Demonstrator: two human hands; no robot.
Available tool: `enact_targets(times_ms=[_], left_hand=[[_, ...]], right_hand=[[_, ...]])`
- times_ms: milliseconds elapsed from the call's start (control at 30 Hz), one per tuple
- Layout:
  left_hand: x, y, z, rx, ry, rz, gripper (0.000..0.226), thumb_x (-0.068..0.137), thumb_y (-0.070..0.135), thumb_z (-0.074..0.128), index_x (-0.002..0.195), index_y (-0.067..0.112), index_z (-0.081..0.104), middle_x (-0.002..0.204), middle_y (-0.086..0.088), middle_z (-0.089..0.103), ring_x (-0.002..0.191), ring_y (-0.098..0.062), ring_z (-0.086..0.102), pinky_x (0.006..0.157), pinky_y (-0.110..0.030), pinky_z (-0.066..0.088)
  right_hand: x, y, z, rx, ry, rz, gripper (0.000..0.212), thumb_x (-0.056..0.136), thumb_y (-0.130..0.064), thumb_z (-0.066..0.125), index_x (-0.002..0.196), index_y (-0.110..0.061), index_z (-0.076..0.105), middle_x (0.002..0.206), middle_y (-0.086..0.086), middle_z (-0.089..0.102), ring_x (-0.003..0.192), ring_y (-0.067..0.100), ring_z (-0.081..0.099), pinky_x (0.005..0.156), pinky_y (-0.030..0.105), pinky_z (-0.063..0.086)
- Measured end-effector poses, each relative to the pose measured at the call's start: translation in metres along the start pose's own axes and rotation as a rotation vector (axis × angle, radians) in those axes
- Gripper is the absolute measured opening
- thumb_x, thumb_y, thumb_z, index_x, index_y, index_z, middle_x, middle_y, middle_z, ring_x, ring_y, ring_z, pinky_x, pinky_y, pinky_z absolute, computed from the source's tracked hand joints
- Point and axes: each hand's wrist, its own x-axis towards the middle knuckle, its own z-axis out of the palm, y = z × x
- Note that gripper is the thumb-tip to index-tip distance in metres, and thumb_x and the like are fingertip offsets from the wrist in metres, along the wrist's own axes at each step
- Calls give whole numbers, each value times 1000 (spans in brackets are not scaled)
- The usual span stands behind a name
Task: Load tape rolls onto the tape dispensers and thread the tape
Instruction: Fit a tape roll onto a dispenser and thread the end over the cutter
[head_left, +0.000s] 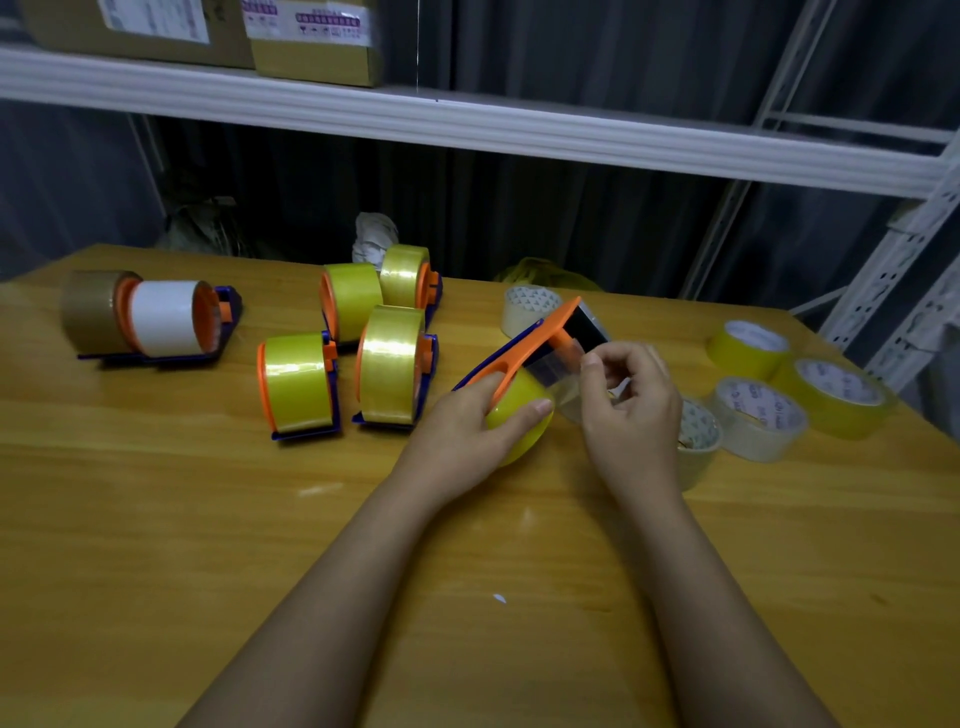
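We are gripping an orange dispenser (524, 347) and its yellow roll (519, 431) with our left hand (467, 423) mid-table while our right hand (631, 410) is pinching the tape end, five loaded dispensers (298, 384) standing behind, loose rolls (758, 418) waiting at the right edge.

nothing here reads clearly. the cardboard boxes (311, 39) on the shelf (467, 124) carry white shipping labels with purple print, too blurred to make out. the loose tape rolls (761, 415) at the right of the table (156, 519) have printed marks on their inner cores, too small to tell.
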Motion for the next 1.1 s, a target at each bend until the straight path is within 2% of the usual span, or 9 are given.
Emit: enact_targets(times_ms=[133, 267, 333, 400, 500, 667, 767, 967, 1100], left_hand=[[2, -3, 0, -17, 27, -11, 45, 82, 63, 52, 99, 23, 63, 83, -5, 67, 75, -19, 63, 71, -51, 51], [2, -3, -1, -5, -6, -12, 40, 87, 57, 53, 101, 20, 62, 85, -8, 67, 76, -22, 63, 71, -52, 51], [1, -3, -1, -6, -9, -12, 47, 84, 61, 51, 103, 20, 62, 86, -9, 66, 77, -22, 63, 72, -52, 51], [1, -2, -3, -12, -23, -13, 51, 81, 65, 49, 104, 21, 61, 88, -8, 67, 79, -23, 63, 72, -52, 51], [1, -4, -4, -23, -64, -21, 38, 89, 54, 54, 109, 22, 60, 94, -6, 67, 84, -20, 64, 77, -51, 51], [1, -7, -6, 13, -44, -22, 54, 81, 65, 45, 112, 23, 58, 97, -4, 66, 87, -19, 62, 79, -50, 51], [2, -10, -5, 5, -22, 2, 61, 77, 68, 40, 108, 19, 58, 93, -9, 66, 83, -25, 62, 74, -53, 51], [3, -11, -3, 52, 17, 0, 43, 84, 59, 42, 103, 23, 58, 84, -4, 63, 74, -21, 60, 70, -52, 50], [2, -9, -2, 81, 7, 21, 46, 85, 55, 41, 102, 16, 59, 86, -5, 64, 77, -20, 60, 71, -51, 49]], right_hand=[[-1, 2, 0, -9, -24, -12, 9, 92, -20, 54, 85, -22, 59, 81, -13, 55, 81, 12, 52, 68, 13, 37], [-1, 3, -2, -41, -12, -17, 9, 90, -15, 55, 84, -21, 60, 81, -16, 54, 84, 9, 48, 70, 9, 33], [0, 2, -2, -52, -8, -19, 10, 90, -14, 56, 84, -20, 60, 81, -18, 52, 84, 9, 47, 71, 8, 33], [1, 3, -5, -23, 22, 10, 12, 91, -11, 56, 83, -21, 59, 81, -17, 53, 85, 12, 50, 72, 12, 37], [6, 4, -12, 27, 83, 54, 15, 92, -8, 56, 84, -21, 59, 82, -15, 54, 86, 20, 55, 71, 26, 43], [6, -1, -14, 68, 19, 54, 17, 93, -10, 59, 82, -24, 60, 83, -9, 58, 78, 5, 53, 67, 18, 41], [7, -3, -14, 129, 3, 129, 24, 94, -13, 60, 79, -32, 59, 81, -8, 61, 72, 3, 53, 64, 14, 42], [9, -1, -11, 215, 10, 315, 16, 92, -14, 60, 79, -23, 64, 73, -6, 61, 62, -4, 53, 59, 8, 41], [11, -1, -13, 243, 22, 401, 20, 93, -15, 60, 76, -25, 62, 73, -5, 60, 59, -6, 52, 56, 7, 41]])
